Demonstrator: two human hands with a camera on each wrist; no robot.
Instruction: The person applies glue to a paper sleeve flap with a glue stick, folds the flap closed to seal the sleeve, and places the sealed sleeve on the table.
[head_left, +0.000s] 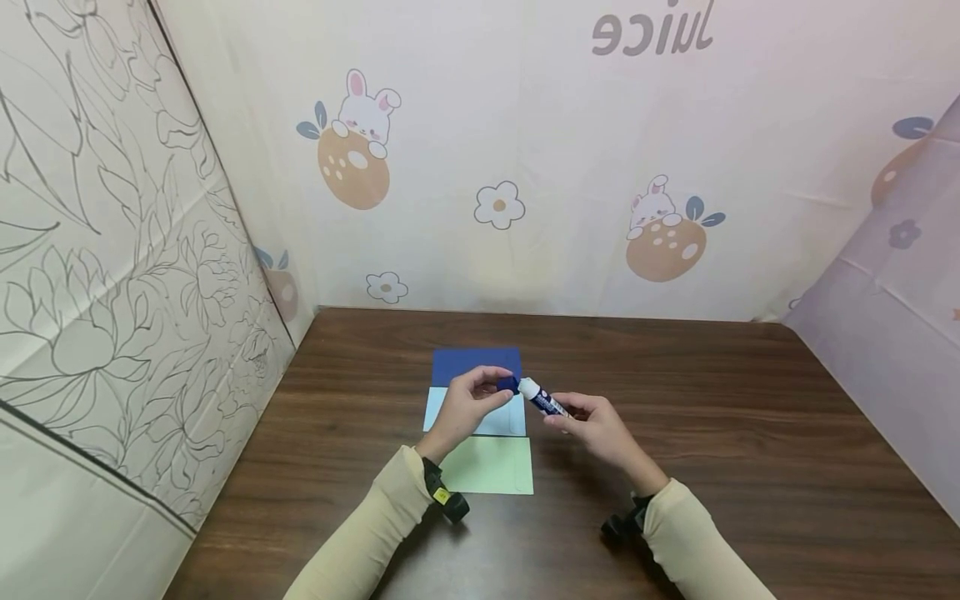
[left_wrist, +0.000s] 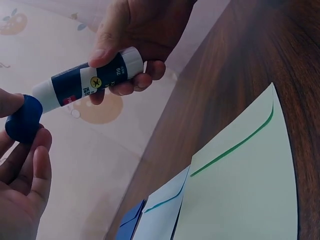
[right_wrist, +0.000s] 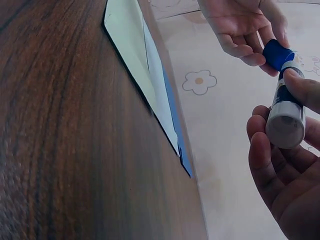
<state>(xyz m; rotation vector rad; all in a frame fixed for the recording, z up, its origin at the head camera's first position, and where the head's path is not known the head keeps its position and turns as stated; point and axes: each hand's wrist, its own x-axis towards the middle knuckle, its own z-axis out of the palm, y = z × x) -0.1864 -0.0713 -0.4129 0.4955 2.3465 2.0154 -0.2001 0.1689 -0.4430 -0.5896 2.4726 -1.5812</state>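
My left hand (head_left: 463,407) pinches a blue cap (left_wrist: 23,120) between thumb and fingers. A white and navy glue stick (left_wrist: 82,82) is gripped in my right hand (head_left: 602,429), thumb on its label. The cap sits tilted right at the glue stick's white end, with both held above the envelopes. Below them a dark blue envelope (head_left: 457,361), a light blue envelope (head_left: 495,423) and a pale green envelope (head_left: 495,467) lie in a column, dark blue farthest away. Part of the two blue ones is hidden behind my left hand in the head view.
The envelopes lie on a dark brown wood-grain table (head_left: 675,375). A printed cloth backdrop (head_left: 450,250) with rabbits and flowers rises along its back edge. Floral line-drawn cloth (head_left: 112,333) hangs on the left, and another cloth (head_left: 900,333) on the right.
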